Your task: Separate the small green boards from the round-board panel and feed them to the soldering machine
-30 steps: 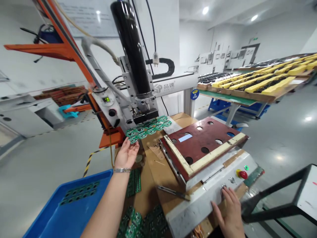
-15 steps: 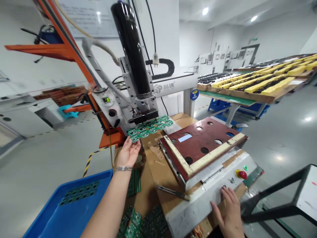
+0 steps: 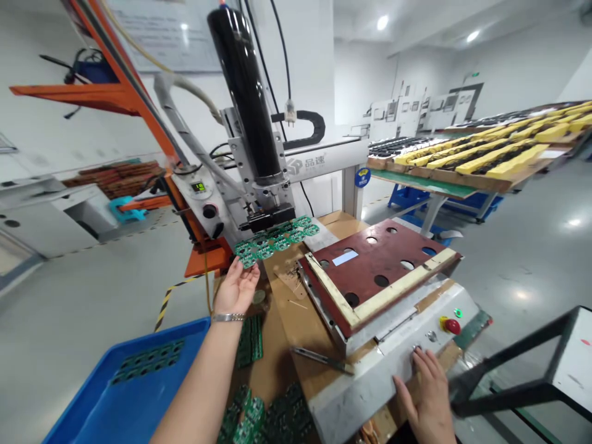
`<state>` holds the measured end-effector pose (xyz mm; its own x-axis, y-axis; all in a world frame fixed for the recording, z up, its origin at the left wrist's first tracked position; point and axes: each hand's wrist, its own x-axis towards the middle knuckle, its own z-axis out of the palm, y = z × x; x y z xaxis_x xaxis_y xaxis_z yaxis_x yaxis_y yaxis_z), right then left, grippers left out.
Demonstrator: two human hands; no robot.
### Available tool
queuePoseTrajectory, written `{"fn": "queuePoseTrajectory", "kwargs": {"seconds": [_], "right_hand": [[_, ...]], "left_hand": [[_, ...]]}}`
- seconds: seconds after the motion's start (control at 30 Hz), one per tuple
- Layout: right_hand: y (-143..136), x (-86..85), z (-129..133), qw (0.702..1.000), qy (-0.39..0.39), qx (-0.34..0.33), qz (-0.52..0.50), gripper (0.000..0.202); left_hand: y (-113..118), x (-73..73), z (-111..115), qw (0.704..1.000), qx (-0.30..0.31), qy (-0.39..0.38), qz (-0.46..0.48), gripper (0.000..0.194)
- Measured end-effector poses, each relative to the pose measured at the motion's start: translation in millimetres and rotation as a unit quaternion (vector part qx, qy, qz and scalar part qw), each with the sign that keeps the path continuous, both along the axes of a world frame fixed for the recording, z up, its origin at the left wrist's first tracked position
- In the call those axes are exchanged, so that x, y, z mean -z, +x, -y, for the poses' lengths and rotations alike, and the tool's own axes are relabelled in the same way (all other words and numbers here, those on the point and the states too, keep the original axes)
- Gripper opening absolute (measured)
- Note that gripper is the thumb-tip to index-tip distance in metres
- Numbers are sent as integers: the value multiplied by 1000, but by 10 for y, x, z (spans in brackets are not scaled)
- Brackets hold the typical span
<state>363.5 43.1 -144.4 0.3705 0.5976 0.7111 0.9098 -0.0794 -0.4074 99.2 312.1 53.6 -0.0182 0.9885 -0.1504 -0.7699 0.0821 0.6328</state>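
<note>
Below the machine's black head, a green circuit board panel of joined round boards is held at its near left end by my left hand, the fingers closed on its edge. My right hand rests on the sloped front panel of the machine. Its fingers are spread, with the index fingertip at a small button beside the silver switch. Up and left of that hand lies a dark red fixture plate with round holes and cream strips along two edges.
A blue bin at lower left contains a circuit board panel. More green boards lie below my left forearm. A utility knife lies on the cardboard. A red emergency stop button projects from the panel. A black-framed stool stands at right.
My left hand and the circuit board panel have shifted slightly left and toward me. My right hand stays in place on the front panel.
</note>
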Motion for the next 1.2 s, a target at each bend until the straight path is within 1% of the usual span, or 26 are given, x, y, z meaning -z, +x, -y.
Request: {"fn": "queuePoseTrajectory", "kwargs": {"seconds": [0.1,0.27,0.43,0.57,0.7,0.9,1.1,1.2], "right_hand": [[-8,-2,0,1000,8,3,2,56],[-13,3,0,1000,9,5,6,57],[-10,11,-4,1000,11,5,11,58],[-11,1,-11,1000,10,5,11,57],[-14,-6,-10,1000,10,5,11,58],[-16,3,-6,1000,8,6,10,57],[-6,9,-7,1000,7,3,11,57],[3,15,-17,1000,10,1,14,57]], "left_hand": [[-2,7,6,1000,1,1,1,7],[-5,19,17,1000,6,6,-1,9],[-21,21,24,1000,6,8,-1,20],[-39,28,42,1000,3,3,-3,25],[-82,45,76,1000,-8,0,-4,29],[-186,49,126,1000,-25,-12,-11,22],[-257,26,149,999,-39,-16,-10,32],[-270,18,165,999,-40,-18,-9,33]]}}
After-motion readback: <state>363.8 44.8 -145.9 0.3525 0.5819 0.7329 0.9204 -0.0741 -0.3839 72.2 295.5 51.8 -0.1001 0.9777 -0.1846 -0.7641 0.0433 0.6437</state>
